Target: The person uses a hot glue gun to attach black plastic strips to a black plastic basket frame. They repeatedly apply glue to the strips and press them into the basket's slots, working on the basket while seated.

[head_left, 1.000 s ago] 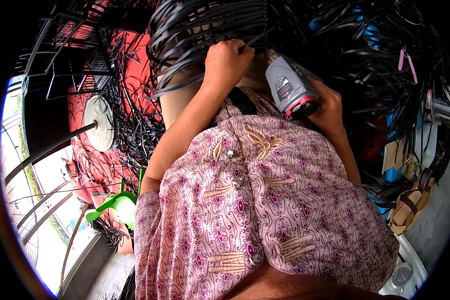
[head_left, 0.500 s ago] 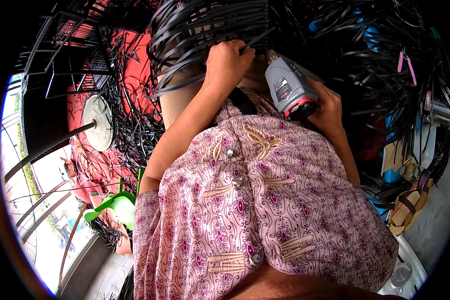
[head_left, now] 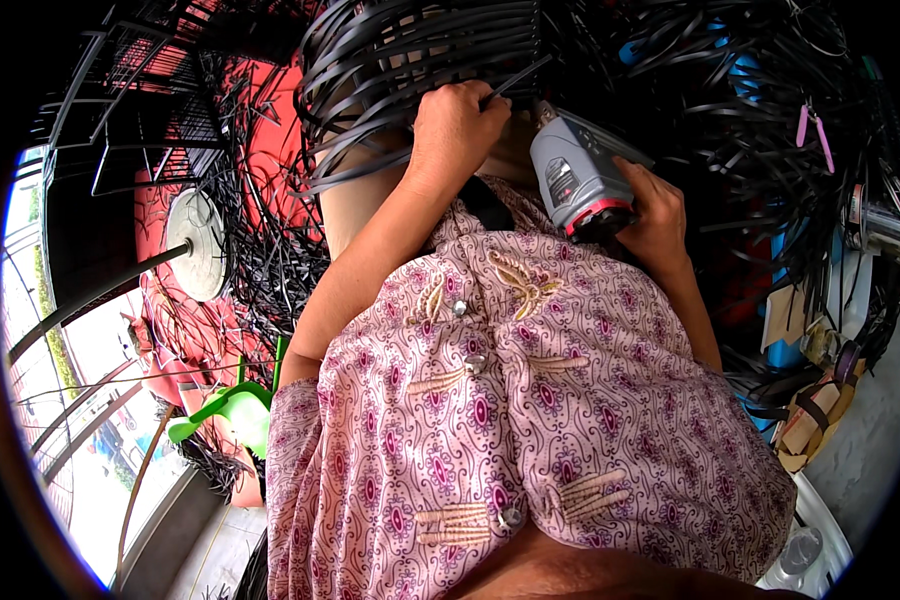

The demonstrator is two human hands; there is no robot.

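A curved frame of black flat plastic strips [head_left: 425, 48] lies across my lap at the top. My left hand [head_left: 452, 135] is closed at its near edge, pinching a thin black strip [head_left: 520, 76] whose end sticks out up and to the right; the fingertips are partly hidden. In my right hand [head_left: 658, 212] is a grey heat gun [head_left: 578, 172] with a red ring at its back end. Its metal nozzle points up and left, close beside my left fingers. Most of its handle is hidden by my fingers and its own body.
Loose black strips [head_left: 280, 215] are heaped on a red surface [head_left: 275, 120] at left, by a round grey disc [head_left: 196, 245] and a green plastic piece [head_left: 240, 415]. At right hang more strips, pink-handled snippers [head_left: 815, 138] and a roll of tape [head_left: 848, 360].
The heat gun in my right hand has shifted very slightly, turning a little. My left hand stays almost still on the strip.
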